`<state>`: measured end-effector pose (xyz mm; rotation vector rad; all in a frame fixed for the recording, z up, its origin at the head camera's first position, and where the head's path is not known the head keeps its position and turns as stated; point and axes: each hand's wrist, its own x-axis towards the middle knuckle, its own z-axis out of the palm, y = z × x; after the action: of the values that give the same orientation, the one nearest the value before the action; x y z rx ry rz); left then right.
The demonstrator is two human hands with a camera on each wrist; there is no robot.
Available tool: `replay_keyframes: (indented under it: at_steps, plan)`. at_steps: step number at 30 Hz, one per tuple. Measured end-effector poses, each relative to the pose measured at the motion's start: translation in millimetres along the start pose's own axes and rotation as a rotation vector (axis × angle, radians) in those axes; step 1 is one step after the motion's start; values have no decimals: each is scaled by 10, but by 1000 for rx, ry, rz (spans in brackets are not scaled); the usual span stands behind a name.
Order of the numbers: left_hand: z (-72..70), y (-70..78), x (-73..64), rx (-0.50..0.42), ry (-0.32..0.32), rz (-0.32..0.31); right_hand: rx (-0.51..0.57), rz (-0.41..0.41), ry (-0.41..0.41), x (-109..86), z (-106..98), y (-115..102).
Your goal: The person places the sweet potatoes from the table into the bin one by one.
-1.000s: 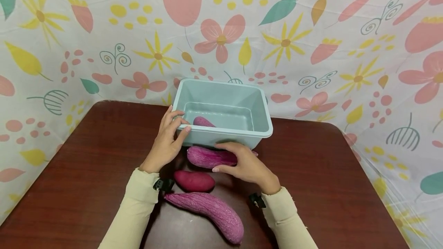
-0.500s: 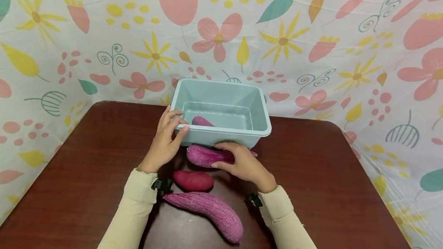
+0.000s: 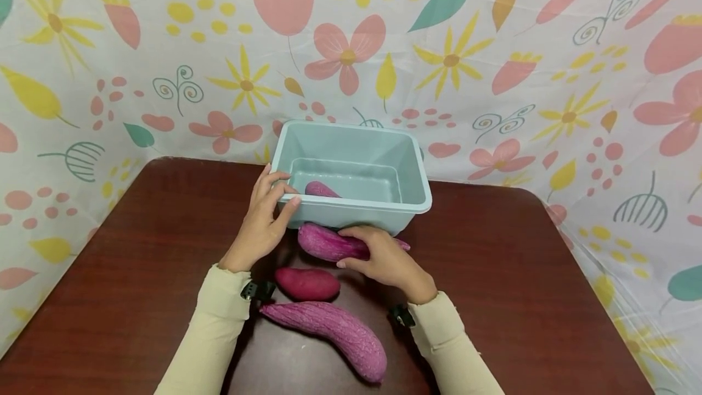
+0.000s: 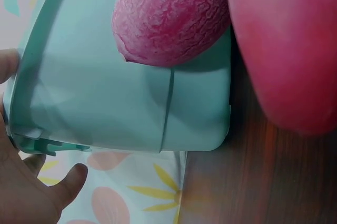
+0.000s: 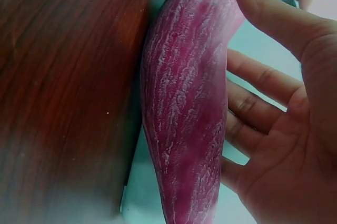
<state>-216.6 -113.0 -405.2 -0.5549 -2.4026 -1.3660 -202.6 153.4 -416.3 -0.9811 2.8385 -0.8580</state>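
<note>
A light blue-green plastic bin (image 3: 362,215) stands toward the back of the table. My left hand (image 3: 260,227) holds its near-left corner, fingers over the rim and thumb at the front. In front of the bin, my right hand (image 3: 386,258) grips a long wrinkled purple vegetable (image 3: 323,242), thumb on the near side and fingers behind. In the right wrist view the vegetable (image 5: 184,97) shows pale streaks and a tapering lower end. A similar purple piece (image 3: 320,189) lies inside the bin, partly hidden by the front wall.
Nearer me on the dark wooden table (image 3: 493,285) lie a smooth red sweet potato (image 3: 307,284) and a long, curved purple vegetable (image 3: 334,334). A flowered cloth (image 3: 351,35) hangs behind the table and along its sides.
The held vegetable's left end has risen slightly and tilted toward the bin. The right hand's grip looks a little closer around it. The left hand stays at the bin's corner.
</note>
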Motion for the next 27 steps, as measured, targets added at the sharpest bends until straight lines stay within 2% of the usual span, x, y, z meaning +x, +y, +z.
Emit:
replay_keyframes:
  at_steps: [12,17,27]
  plan:
    - [-3,5,34,2,18,32,-56,23,18,17,-7,-73]
    - [7,8,21,5,11,26,-53,63,27,1,24,-75]
    - [31,18,-2,-4,13,17,-38,84,64,-18,48,-54]
